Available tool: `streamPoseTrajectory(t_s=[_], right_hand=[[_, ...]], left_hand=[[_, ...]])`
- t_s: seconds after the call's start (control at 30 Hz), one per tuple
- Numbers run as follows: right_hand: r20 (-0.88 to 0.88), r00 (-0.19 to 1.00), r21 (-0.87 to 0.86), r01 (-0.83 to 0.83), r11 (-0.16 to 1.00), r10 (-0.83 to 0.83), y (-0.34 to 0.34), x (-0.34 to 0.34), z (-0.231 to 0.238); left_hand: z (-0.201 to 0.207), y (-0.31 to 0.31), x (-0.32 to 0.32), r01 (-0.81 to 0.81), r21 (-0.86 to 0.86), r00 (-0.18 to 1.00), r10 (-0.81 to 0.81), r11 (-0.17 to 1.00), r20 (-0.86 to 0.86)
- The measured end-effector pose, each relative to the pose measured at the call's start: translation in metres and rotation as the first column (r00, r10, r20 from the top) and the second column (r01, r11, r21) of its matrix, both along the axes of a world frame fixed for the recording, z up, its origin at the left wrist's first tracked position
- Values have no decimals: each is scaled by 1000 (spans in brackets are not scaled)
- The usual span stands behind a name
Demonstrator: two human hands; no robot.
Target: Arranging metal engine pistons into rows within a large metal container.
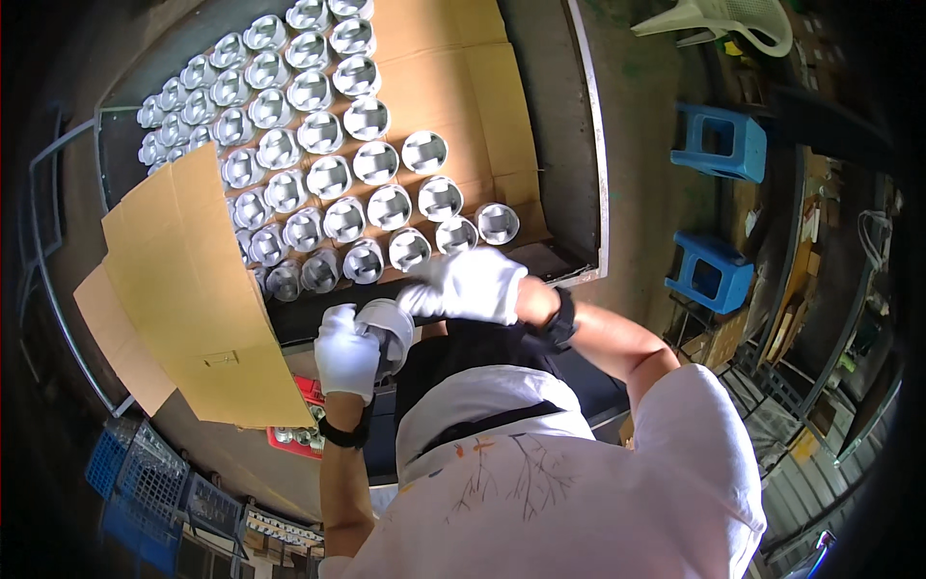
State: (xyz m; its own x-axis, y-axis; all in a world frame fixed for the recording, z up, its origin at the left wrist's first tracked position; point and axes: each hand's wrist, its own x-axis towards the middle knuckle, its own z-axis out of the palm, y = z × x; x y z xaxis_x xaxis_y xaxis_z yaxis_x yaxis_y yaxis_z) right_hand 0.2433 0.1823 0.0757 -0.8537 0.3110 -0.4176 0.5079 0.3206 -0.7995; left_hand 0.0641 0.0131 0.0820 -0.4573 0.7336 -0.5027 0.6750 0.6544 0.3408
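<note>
My left hand (345, 355), in a white glove, is closed on a silvery metal piston (394, 338) and holds it tilted in front of my body. Just up and to the right of it is my right hand (475, 287), also white-gloved. Motion smears its fingers, which reach toward the piston's upper edge; whether they touch it I cannot tell. Beyond both hands, rows of similar pistons (389, 206) stand on brown cardboard (453, 87), most with their hollow side up. The nearest standing piston to my right hand is the one at the right end (498, 223).
A large cardboard flap (183, 280) leans over the left part of the rows. The table's metal rim (595, 125) runs along the right. Below the flap sits a red tray (289, 442) with small metal parts. Blue stools (721, 143) and a pale plastic chair (738, 13) stand to the right.
</note>
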Motion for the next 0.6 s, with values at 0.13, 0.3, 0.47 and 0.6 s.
streamPoseTrajectory(t_s=[0.13,0.3,0.47,0.6], right_hand=[[-26,998,-266,-60,962,55,-18,-27,19],[179,983,-257,76,963,-30,-9,22,-77],[359,933,174,-39,984,-27,-1,39,-145],[461,755,386,-644,661,466,-30,35,-253]], left_hand=[[-1,10,7,237,5,967,-236,971,-96],[-1,-3,0,80,-83,993,-87,993,-80],[0,-27,-6,4,-105,994,-15,994,-106],[13,-26,-8,-59,-113,998,54,992,-45]])
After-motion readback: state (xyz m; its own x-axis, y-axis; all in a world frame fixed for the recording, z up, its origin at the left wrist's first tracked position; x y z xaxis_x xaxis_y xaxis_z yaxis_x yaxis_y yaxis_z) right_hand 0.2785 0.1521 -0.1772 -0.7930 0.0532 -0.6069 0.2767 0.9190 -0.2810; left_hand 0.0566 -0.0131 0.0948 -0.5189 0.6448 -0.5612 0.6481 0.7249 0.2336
